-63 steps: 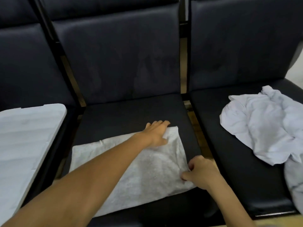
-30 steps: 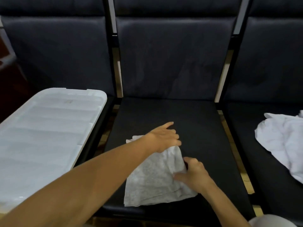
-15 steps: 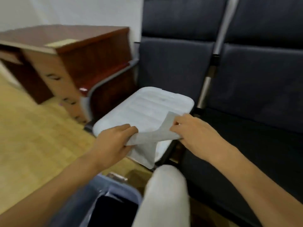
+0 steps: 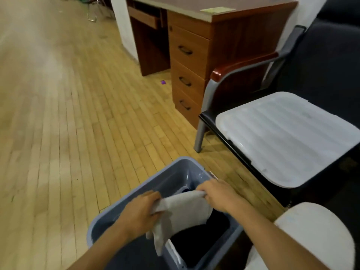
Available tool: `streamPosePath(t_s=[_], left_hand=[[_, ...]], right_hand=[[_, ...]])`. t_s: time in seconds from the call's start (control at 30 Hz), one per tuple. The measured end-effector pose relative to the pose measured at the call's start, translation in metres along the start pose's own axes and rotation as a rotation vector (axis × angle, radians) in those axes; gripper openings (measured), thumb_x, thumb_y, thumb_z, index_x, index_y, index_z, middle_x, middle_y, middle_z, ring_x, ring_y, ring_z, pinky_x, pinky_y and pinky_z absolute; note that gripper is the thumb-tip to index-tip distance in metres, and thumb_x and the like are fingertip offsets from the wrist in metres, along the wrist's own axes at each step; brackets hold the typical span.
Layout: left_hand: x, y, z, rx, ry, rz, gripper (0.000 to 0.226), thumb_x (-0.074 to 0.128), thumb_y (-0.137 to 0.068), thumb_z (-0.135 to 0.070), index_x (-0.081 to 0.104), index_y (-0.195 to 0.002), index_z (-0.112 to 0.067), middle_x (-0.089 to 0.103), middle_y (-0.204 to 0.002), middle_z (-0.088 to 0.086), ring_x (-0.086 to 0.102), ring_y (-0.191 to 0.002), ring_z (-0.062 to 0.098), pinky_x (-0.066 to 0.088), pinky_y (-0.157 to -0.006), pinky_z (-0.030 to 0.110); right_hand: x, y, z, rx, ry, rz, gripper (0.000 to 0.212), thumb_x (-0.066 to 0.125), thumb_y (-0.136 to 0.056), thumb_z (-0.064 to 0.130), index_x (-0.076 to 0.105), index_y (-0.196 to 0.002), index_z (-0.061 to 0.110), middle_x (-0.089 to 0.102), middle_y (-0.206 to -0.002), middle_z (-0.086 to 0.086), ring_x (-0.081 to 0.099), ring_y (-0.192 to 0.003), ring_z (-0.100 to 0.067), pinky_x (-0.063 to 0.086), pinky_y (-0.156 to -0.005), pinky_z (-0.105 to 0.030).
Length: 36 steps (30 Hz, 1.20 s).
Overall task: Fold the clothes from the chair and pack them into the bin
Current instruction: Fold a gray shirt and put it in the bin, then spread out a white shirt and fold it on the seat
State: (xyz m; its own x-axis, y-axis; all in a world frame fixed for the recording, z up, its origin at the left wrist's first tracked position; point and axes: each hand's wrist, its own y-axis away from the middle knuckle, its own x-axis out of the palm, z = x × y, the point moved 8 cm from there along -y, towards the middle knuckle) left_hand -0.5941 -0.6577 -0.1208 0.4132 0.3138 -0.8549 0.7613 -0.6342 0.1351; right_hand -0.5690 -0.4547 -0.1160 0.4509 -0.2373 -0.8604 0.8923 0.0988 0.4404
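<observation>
A folded grey cloth (image 4: 183, 209) hangs over the open blue-grey bin (image 4: 167, 176) on the floor. My left hand (image 4: 139, 213) grips the cloth's left edge. My right hand (image 4: 218, 193) grips its right edge, and the cloth sags between the two hands above the bin's mouth. Something dark lies inside the bin, under the cloth. The chair with the other clothes is out of view.
The bin's white lid (image 4: 286, 137) lies on the seat of a dark chair with a red-tipped armrest (image 4: 241, 65) at the right. A wooden desk with drawers (image 4: 187, 53) stands behind it. Wooden floor (image 4: 68, 114) spreads to the left. My knee in light trousers (image 4: 311, 238) is at the lower right.
Both hands lifted the folded cloth off the chair seat and carried it left and down over the bin. The view swung from the chairs to the floor and desk.
</observation>
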Motion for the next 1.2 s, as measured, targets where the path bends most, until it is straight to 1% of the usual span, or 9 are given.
streamPosePath(t_s=[0.1, 0.17, 0.27, 0.37, 0.47, 0.63, 0.73, 0.9, 1.2], left_hand=[[0.01, -0.001, 0.003, -0.032, -0.019, -0.038, 0.012, 0.056, -0.079, -0.033, 0.046, -0.084, -0.034, 0.052, -0.083, -0.017, 0.053, -0.072, 0.007, 0.044, -0.06, 0.024], [0.017, -0.003, -0.002, -0.039, -0.05, -0.06, 0.016, 0.06, -0.078, -0.029, 0.045, -0.084, -0.03, 0.052, -0.081, -0.015, 0.052, -0.069, 0.009, 0.041, -0.058, 0.024], [0.048, -0.003, -0.018, 0.027, -0.094, -0.014, 0.026, 0.063, -0.072, -0.028, 0.044, -0.089, -0.031, 0.059, -0.086, -0.01, 0.058, -0.071, 0.013, 0.045, -0.059, 0.026], [0.095, 0.004, -0.033, 0.112, -0.254, 0.189, 0.044, 0.055, -0.076, -0.054, 0.046, -0.114, -0.035, 0.058, -0.115, -0.007, 0.062, -0.098, 0.019, 0.052, -0.081, 0.037], [0.119, 0.006, -0.04, 0.082, -0.252, 0.361, 0.053, 0.051, -0.089, -0.057, 0.039, -0.134, -0.033, 0.045, -0.132, -0.007, 0.048, -0.12, 0.018, 0.04, -0.098, 0.038], [0.081, -0.035, -0.088, 0.145, -0.078, 0.133, 0.024, 0.051, -0.097, -0.043, 0.054, -0.117, -0.028, 0.054, -0.113, -0.011, 0.054, -0.094, 0.008, 0.044, -0.079, 0.027], [0.053, -0.076, -0.149, 0.235, 0.038, 0.036, 0.016, 0.05, -0.096, -0.041, 0.058, -0.098, -0.027, 0.056, -0.093, -0.015, 0.05, -0.075, 0.001, 0.047, -0.069, 0.029], [0.039, -0.127, -0.313, 0.468, 0.098, -0.007, 0.016, 0.047, -0.092, -0.041, 0.056, -0.088, -0.028, 0.06, -0.079, -0.009, 0.059, -0.072, 0.01, 0.051, -0.067, 0.04], [0.209, -0.076, -0.651, 1.046, 0.006, 0.321, 0.003, 0.055, -0.097, -0.038, 0.053, -0.096, -0.036, 0.056, -0.081, -0.015, 0.058, -0.075, 0.005, 0.049, -0.064, 0.022]], right_hand=[[-0.004, 0.0, 0.003, -0.023, 0.015, -0.018, 0.036, 0.042, -0.089, 0.005, 0.07, -0.103, 0.023, 0.064, -0.092, 0.0, 0.046, -0.084, -0.02, 0.037, -0.078, -0.032], [-0.009, 0.001, 0.001, -0.044, 0.061, -0.034, 0.032, 0.044, -0.09, 0.002, 0.065, -0.101, 0.022, 0.053, -0.09, 0.002, 0.038, -0.086, -0.018, 0.031, -0.074, -0.028], [0.005, 0.0, -0.02, 0.025, 0.203, 0.022, 0.033, 0.05, -0.088, -0.002, 0.064, -0.107, 0.021, 0.056, -0.097, -0.002, 0.05, -0.093, -0.023, 0.035, -0.075, -0.028], [0.044, 0.014, -0.061, 0.206, 0.392, 0.361, 0.036, 0.057, -0.093, 0.005, 0.056, -0.128, 0.013, 0.058, -0.125, -0.009, 0.054, -0.118, -0.026, 0.043, -0.092, -0.033], [0.048, 0.032, -0.085, 0.342, 0.364, 0.463, 0.039, 0.056, -0.096, 0.014, 0.05, -0.134, 0.008, 0.059, -0.113, -0.006, 0.058, -0.108, -0.021, 0.046, -0.087, -0.03], [-0.015, 0.047, -0.098, 0.297, 0.094, -0.009, 0.015, 0.052, -0.097, 0.022, 0.061, -0.107, 0.017, 0.063, -0.101, 0.0, 0.06, -0.087, -0.02, 0.045, -0.066, -0.03], [-0.053, 0.089, -0.118, 0.286, -0.268, -0.245, 0.024, 0.05, -0.098, 0.043, 0.064, -0.1, 0.024, 0.066, -0.098, 0.006, 0.063, -0.09, -0.017, 0.053, -0.076, -0.034], [-0.098, 0.216, -0.193, 0.399, -0.441, -0.628, 0.036, 0.044, -0.098, 0.056, 0.057, -0.08, 0.028, 0.059, -0.076, 0.01, 0.06, -0.075, -0.014, 0.05, -0.064, -0.033], [0.018, 0.533, -0.384, 1.013, -0.699, -1.178, 0.035, 0.036, -0.098, 0.059, 0.06, -0.091, 0.034, 0.066, -0.077, 0.01, 0.064, -0.069, -0.004, 0.057, -0.066, -0.035]])
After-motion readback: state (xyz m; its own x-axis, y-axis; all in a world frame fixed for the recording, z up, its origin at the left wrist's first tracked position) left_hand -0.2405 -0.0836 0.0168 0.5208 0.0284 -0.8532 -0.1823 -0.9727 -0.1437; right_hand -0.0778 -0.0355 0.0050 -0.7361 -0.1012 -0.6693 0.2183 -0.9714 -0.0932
